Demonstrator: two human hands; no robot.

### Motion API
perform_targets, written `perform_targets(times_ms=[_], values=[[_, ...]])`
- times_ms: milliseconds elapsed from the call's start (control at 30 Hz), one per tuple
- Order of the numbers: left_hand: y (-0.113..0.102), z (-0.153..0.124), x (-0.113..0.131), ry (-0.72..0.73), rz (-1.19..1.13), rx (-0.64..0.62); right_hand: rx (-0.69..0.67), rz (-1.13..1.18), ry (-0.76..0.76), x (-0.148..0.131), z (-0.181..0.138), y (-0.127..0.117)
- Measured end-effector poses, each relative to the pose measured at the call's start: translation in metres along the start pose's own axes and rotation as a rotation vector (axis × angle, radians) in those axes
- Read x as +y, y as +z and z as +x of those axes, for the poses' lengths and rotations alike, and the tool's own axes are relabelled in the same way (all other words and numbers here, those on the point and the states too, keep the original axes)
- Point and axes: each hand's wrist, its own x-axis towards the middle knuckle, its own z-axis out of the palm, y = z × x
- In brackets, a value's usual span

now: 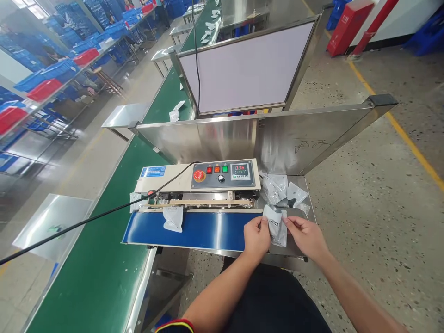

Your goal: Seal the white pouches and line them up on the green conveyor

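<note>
A small white pouch with a dark printed label is held upright between both hands at the right end of the blue belt. My left hand pinches its left edge; my right hand pinches the upper right edge. Just behind it, several more pouches lie heaped on the metal table. The belt belongs to a band sealing machine with a lit display and buttons. Another white pouch hangs from the machine's sealing strip, and one more sits at its left end.
A green conveyor runs past on the left, with scattered white pouches farther up. Steel panels stand behind the machine. A black cable crosses in front at the left. Blue and red bins line a far bench.
</note>
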Motion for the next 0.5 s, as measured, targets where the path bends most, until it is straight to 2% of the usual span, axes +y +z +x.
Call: perform_targets(times_ms=[67,133,233,367,433,500], values=[[-0.004,0.009,-0.005,-0.076,-0.012,0.036,0.07,0.011,0.062,0.009,0.012,0.005],[-0.008,0.018,-0.008,-0.163,-0.07,0.06,0.077,0.072,0.135,0.01,0.024,0.014],[-0.021,0.029,-0.012,-0.218,-0.129,0.103,-0.006,0.074,0.16,0.004,0.035,0.036],[-0.052,0.03,-0.013,-0.249,-0.117,0.184,-0.151,-0.042,0.146,-0.012,0.044,0.06],[-0.069,0.025,-0.012,-0.264,-0.095,0.203,-0.191,-0.092,0.139,-0.022,0.056,0.057],[-0.085,0.014,-0.01,-0.226,-0.059,0.286,-0.124,-0.29,0.068,-0.031,0.077,0.044]])
